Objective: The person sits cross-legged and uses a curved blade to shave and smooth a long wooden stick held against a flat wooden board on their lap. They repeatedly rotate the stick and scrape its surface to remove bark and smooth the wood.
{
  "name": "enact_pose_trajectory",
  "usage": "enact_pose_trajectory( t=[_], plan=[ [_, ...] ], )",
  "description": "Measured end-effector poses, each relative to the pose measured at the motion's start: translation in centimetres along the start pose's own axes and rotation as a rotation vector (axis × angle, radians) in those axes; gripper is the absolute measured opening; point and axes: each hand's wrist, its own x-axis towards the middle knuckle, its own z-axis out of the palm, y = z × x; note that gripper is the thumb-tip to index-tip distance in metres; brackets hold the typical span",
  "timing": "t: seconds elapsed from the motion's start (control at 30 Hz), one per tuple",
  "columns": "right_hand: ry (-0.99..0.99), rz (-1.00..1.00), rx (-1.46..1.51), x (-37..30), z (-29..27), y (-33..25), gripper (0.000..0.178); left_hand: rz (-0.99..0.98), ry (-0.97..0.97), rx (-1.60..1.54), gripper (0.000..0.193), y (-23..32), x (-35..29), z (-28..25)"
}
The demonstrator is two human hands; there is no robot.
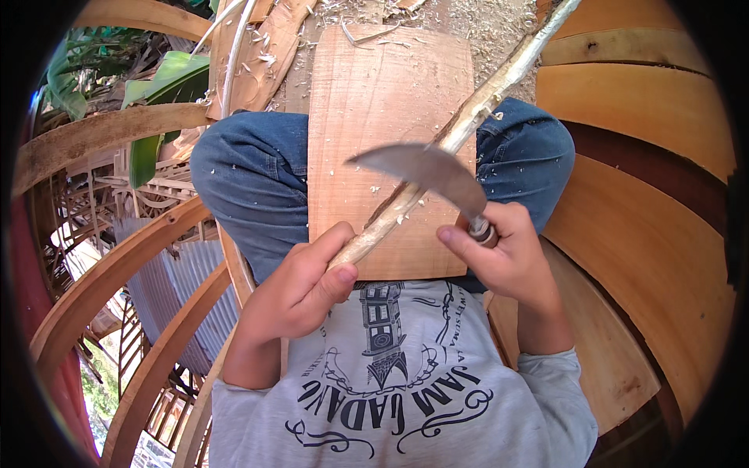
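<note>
A long, partly peeled stick [476, 109] slants from my lap up to the far right, pale wood with strips of brown bark. My left hand [308, 281] is closed around its near end. In my right hand [499, 253] is a sickle, gripped by its short handle. The sickle's curved blade [437, 173] lies across the stick, its tip pointing left. Whether the edge bites into the wood cannot be made out. Beneath both, a flat wooden board [351, 117] rests across my lap, with a few shavings on it.
Wood shavings [499, 31] litter the floor beyond the board. Curved wooden ribs [125, 281] stand at the left, with banana leaves [175, 78] and corrugated sheet metal [183, 285] behind them. Wide curved planks [640, 101] form a wall on the right. Loose planks [269, 58] lie at the far left.
</note>
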Motion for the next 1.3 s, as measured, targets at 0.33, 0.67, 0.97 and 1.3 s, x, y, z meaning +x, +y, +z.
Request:
enact_pose_trajectory(
  t=[0.33,0.67,0.97,1.3],
  plan=[
    [0.101,0.056,0.046,0.8,0.3,-0.3,0.013,0.020,-0.009,0.034,0.049,0.1,0.0,-0.1],
    [0.245,0.023,0.193,1.1,-1.3,0.6,0.010,-0.021,-0.027,-0.052,0.051,0.2,0.1,0.1],
    [0.579,-0.095,-0.007,0.1,-1.4,3.8,0.013,-0.162,-0.184,-0.443,0.051,-0.3,-0.1,1.0],
    [0.266,0.042,0.115,-0.2,-1.8,2.4,0.018,0.042,-0.042,0.102,0.044,-0.1,0.4,1.1]
  ],
)
